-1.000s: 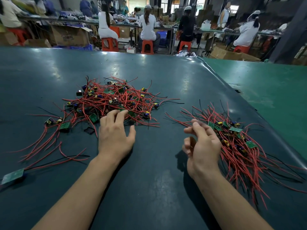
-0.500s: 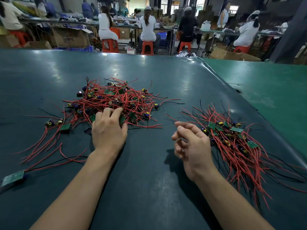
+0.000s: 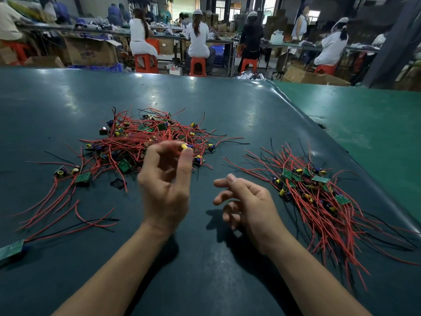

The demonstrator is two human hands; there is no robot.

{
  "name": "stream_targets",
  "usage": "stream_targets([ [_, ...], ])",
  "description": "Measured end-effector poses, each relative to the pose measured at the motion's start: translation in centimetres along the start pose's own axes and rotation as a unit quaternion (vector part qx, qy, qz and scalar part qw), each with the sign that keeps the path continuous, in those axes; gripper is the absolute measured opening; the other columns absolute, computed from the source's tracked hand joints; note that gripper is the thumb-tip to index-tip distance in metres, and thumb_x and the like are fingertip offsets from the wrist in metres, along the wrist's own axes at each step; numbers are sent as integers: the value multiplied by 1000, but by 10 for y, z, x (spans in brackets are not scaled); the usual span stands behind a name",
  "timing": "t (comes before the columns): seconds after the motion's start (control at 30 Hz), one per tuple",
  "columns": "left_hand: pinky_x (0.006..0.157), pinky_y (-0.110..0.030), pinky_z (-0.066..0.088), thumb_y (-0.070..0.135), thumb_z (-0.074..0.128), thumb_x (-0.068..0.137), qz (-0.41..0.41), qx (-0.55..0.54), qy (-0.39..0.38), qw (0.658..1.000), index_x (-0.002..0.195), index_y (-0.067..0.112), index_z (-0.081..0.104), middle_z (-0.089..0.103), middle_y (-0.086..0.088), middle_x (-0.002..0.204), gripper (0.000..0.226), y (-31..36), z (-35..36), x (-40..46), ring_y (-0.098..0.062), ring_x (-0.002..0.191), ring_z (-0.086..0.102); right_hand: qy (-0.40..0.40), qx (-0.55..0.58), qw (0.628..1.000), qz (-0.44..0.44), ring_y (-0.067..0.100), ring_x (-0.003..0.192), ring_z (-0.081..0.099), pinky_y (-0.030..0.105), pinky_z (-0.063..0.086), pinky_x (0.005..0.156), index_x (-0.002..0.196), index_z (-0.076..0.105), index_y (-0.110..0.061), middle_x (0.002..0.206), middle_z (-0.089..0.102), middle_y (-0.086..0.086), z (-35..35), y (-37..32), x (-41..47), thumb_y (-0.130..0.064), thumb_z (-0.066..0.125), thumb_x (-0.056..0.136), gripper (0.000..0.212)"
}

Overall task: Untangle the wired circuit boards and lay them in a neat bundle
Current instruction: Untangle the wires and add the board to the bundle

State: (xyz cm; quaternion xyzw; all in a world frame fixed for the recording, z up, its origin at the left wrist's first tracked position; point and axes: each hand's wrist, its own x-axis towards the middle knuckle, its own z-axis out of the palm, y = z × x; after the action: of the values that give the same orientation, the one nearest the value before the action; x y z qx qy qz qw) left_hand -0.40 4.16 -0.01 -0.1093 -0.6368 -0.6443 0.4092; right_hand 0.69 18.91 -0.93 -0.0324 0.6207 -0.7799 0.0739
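My left hand (image 3: 165, 185) pinched small circuit board with yellow capacitor (image 3: 187, 146) at fingertips, raised above tangled heap of red-wired green circuit boards (image 3: 145, 142) on dark teal rubber-topped table (image 3: 227, 110); its wires blurred, seemingly trailing back into heap. Lifting likely to draw one board free. My right hand (image 3: 248, 206) hung empty, fingers loosely curled, probably ready to take wires. Combed bundle of red-wired boards (image 3: 319, 201) lay to right, wires roughly parallel. Printing on brown cardboard box (image 3: 91, 51) too small to read.
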Motion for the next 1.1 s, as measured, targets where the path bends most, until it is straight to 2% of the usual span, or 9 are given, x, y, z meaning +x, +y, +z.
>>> stream_targets([
  [0.1,47,-22,44,14,59,89,-123,-122,-71,982,94,9,61,68,2,72,7,5,7,-14,-13,51,51,-29,15,999,-30,13,42,52,18,36,35,93,74,-19,73,67,4,5,1,-2,-53,62,75,40],
  [0.2,50,-24,44,13,58,82,-244,-210,-143,936,93,4,62,68,-10,77,14,0,8,-19,-20,55,50,-13,32,996,-81,10,42,49,16,35,37,83,75,-22,68,63,2,4,1,-2,-45,66,76,26],
  [0.3,52,-23,43,5,54,75,-303,-245,-161,907,87,3,60,67,-12,75,14,-4,8,-18,-20,58,49,33,75,993,-86,7,44,46,16,34,39,89,78,-20,62,60,-1,-1,0,1,-34,73,71,23],
  [0.43,54,-25,41,4,52,74,-304,-229,-181,907,83,4,59,66,-14,70,12,-8,6,-16,-17,54,50,46,82,992,-84,6,44,46,16,34,41,89,78,-20,59,57,-5,-4,-2,2,-30,77,67,24],
  [0.57,57,-30,40,8,59,75,-287,-189,-180,922,89,6,62,65,-9,69,14,-12,9,-20,-23,61,47,59,22,989,-131,10,41,47,17,34,38,76,74,-22,61,63,-2,-5,-1,2,-30,75,73,8],
  [0.63,57,-30,42,11,65,76,-292,-192,-166,922,94,7,62,65,-10,70,19,-13,10,-20,-23,61,48,73,-8,987,-142,11,42,49,18,35,39,75,75,-20,64,67,1,-6,-1,2,-30,75,74,10],
  [0.77,59,-23,50,11,69,75,-291,-191,-173,921,87,6,62,67,-7,70,14,-16,11,-18,-19,58,54,60,-20,989,-136,11,45,51,18,39,40,80,78,-17,71,72,5,-8,0,1,-27,77,69,16],
  [1.0,57,-22,47,10,70,76,-258,-175,-176,934,86,-1,60,69,-10,71,18,-15,14,-19,-19,61,56,116,-17,984,-134,10,45,46,18,35,41,73,79,-16,64,68,7,-11,0,7,-33,78,65,19],
  [1.1,55,-21,46,11,70,75,-251,-161,-170,939,82,3,62,69,-10,70,13,-14,14,-19,-16,58,58,137,-25,981,-137,9,42,43,18,35,41,65,76,-16,62,66,8,-12,-1,9,-32,78,69,17],
])
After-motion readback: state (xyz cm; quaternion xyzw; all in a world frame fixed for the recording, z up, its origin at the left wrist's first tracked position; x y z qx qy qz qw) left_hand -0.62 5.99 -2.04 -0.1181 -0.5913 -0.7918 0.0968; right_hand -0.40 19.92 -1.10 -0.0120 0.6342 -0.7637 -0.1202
